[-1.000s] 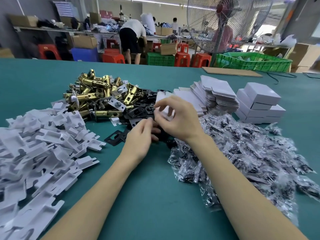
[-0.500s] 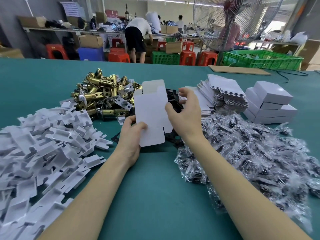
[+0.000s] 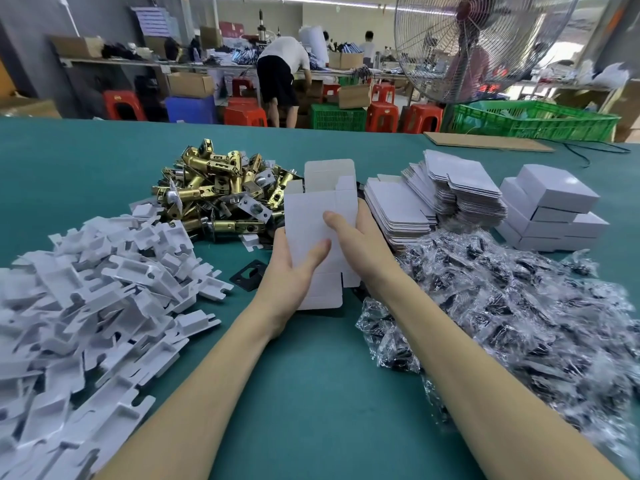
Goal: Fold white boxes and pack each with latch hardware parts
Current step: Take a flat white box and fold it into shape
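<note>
Both hands clamp box blank at frame centre: left hand, right hand. I'd square walls first, then tuck bottom flaps.

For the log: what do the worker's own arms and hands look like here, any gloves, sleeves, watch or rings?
Both forearms are bare as far as the frame shows, with no sleeve edge in view. The left hand and right hand wear no gloves. No watch, bracelet or wristband shows at either wrist, and no ring is visible on the fingers that can be seen.
</note>
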Available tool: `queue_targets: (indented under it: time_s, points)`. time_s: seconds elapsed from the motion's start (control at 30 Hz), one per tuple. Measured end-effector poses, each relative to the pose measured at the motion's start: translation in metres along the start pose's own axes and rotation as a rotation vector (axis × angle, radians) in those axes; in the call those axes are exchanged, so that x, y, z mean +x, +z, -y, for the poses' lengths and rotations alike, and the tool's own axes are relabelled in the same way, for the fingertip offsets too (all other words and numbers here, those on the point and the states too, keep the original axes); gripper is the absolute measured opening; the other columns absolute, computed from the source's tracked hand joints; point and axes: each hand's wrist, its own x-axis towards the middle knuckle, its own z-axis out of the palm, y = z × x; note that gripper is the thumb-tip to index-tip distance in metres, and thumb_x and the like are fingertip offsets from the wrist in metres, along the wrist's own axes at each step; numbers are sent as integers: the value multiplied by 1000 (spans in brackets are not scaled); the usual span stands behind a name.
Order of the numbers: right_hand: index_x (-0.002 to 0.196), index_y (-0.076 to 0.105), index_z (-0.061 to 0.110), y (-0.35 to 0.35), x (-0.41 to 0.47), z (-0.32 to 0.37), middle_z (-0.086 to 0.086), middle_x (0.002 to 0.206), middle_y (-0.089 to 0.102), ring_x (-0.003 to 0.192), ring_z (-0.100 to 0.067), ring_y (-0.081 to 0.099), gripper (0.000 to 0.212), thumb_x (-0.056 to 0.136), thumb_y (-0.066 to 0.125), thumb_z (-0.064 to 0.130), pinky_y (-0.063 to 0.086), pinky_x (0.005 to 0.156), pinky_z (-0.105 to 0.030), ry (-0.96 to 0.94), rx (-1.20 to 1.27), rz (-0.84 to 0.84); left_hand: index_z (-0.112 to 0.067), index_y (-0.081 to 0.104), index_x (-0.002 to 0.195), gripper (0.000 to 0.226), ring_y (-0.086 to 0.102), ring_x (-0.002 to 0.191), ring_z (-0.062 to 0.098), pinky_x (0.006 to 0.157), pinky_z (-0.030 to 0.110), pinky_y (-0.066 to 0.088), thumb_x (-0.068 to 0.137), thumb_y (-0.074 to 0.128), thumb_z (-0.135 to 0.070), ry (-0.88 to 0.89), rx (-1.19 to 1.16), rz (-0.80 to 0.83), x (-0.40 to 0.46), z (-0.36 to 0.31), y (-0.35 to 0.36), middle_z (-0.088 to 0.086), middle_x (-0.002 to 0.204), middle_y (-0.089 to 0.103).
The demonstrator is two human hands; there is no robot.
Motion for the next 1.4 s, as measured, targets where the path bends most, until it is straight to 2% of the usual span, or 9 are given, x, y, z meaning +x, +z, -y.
queue_targets:
  time_s: [0.13,0.27,0.47,0.67,0.83,0.97,1.13,1.23,1.4]
  points:
    - [137,46,31,0,-1,1,12,128,65,119,-8,62,49,90,60,37,50,105,-38,-15,19,5,-39,42,136,51,62,116,-6,87,14,52,96,73,-31,15,36,17,-2,1,1,-22,128,64]
    - [137,46,31,1,-2,2,9,129,65,118,-13,63,51,89,62,38,52,105,-45,-16,17,1,-39,41,135,51,64,117,0,98,31,54,97,72,-28,20,27,41,-4,1,1,-19,128,66]
    - [119,49,41,4,-3,6,9,121,67,113,-15,66,43,79,63,45,54,101,-50,-40,2,7,-40,40,130,50,65,114,-1,96,32,55,91,72,-37,28,27,38,-3,2,3,-14,128,64]
    - [134,47,34,6,-5,6,11,122,65,112,-12,66,70,73,74,56,55,100,-47,-40,-32,90,-29,26,150,74,56,120,-16,92,9,48,89,65,-42,48,39,125,-5,0,8,-23,138,53]
    - [137,49,26,-6,-4,10,2,126,66,113,-16,68,57,88,74,40,57,99,-47,-43,12,106,-36,22,153,70,53,124,-16,93,8,47,97,64,-39,52,50,218,-7,-5,13,-30,138,52]
    - [140,52,18,-11,-4,13,-6,129,68,115,-21,69,54,92,70,35,58,96,-41,-50,165,83,-34,38,153,49,58,130,3,105,26,52,107,53,-33,43,-28,227,-4,-22,9,-15,141,61]
    - [134,61,17,-22,-7,19,-5,123,73,110,-22,71,55,88,64,47,59,92,-37,9,295,155,-39,50,137,37,66,121,21,107,56,50,103,48,-56,-47,-97,156,1,-46,3,-3,132,67]
    - [133,63,15,-20,-12,20,-4,118,75,105,-20,73,49,95,59,46,59,88,-32,30,272,313,-26,56,134,51,69,116,25,102,53,55,93,56,-58,-52,-103,136,2,-52,1,2,126,72]
    - [135,60,17,-15,-15,22,2,116,74,105,-15,71,41,101,53,40,57,84,-26,-13,261,416,-30,68,122,43,74,107,20,87,41,62,86,71,-52,-66,-148,121,1,-58,-7,-2,116,77]
